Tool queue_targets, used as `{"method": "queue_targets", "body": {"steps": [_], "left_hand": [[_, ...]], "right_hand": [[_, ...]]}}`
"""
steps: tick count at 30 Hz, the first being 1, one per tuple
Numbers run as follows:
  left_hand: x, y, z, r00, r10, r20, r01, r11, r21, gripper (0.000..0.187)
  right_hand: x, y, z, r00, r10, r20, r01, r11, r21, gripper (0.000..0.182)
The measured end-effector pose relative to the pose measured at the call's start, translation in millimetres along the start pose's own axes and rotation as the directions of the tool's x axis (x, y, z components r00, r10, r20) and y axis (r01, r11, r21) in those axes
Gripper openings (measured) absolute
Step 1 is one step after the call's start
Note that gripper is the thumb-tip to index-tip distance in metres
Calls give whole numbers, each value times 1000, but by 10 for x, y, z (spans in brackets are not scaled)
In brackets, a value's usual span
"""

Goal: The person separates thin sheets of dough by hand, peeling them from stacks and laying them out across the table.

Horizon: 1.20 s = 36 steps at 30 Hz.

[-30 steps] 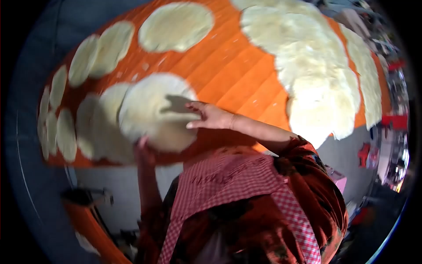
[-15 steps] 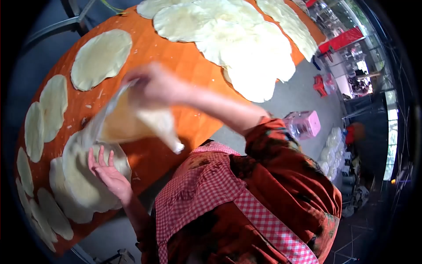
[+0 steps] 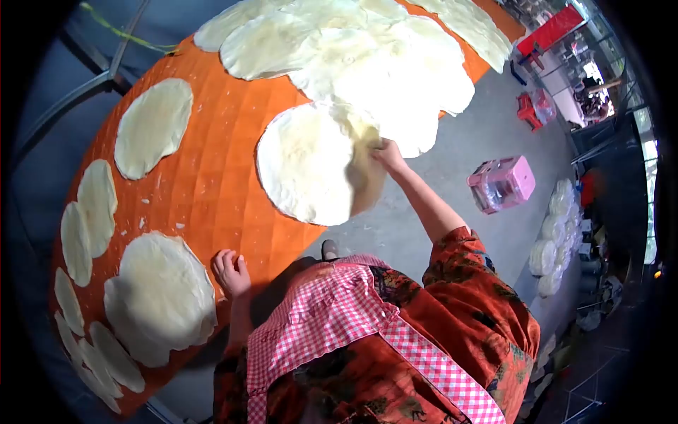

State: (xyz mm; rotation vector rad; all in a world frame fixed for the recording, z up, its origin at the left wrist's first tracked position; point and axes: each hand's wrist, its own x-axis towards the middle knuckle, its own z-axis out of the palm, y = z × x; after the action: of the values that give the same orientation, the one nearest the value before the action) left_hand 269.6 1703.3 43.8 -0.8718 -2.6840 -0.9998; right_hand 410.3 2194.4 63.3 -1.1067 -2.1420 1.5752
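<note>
1. The rim of a thin pale round dough sheet (image 3: 304,166) is clamped between the bent fingers of the right hand (image 3: 387,155).
2. By that hand, the sheet's right part is drawn out past the near edge of the long orange-covered table (image 3: 229,155); its left part is spread on the orange cover.
3. Beside it, toward the table's right end, a broad overlapping layer of pale dough sheets (image 3: 339,49) is partly touched by its upper rim.
4. The fingers of the left hand (image 3: 232,274) are held slightly apart, with nothing gripped, at the table's near edge; whether the cover is pressed cannot be told.
5. Just left of that hand, a shaded overlapping stack of round dough sheets (image 3: 162,290) is laid along the near edge.
6. A single oval dough sheet (image 3: 154,127) is placed near the far edge, and smaller-looking pale sheets (image 3: 113,357) are grouped at the left end.
</note>
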Motion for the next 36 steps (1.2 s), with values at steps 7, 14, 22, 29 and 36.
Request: {"method": "queue_targets", "body": {"steps": [7, 14, 22, 29, 36], "left_hand": [[211, 226, 198, 952, -291, 92, 305, 925, -225, 18], [1711, 1968, 343, 612, -206, 764, 789, 230, -570, 49], [1740, 1933, 748, 612, -339, 715, 779, 414, -471, 12], [1522, 1776, 1181, 751, -164, 640, 530, 728, -435, 11], [1099, 1167, 1205, 959, 16, 284, 3, 998, -68, 18]], "right_hand": [[-396, -1672, 40, 837, -514, 189, 511, 857, 70, 27], [-792, -1462, 774, 636, -622, 457, 732, 674, -99, 13], [549, -436, 479, 990, 39, 134, -118, 747, 654, 16], [1174, -310, 198, 911, 303, 281, -389, 399, 830, 25], [1249, -514, 132, 982, 83, 167, -146, 898, 414, 48]]}}
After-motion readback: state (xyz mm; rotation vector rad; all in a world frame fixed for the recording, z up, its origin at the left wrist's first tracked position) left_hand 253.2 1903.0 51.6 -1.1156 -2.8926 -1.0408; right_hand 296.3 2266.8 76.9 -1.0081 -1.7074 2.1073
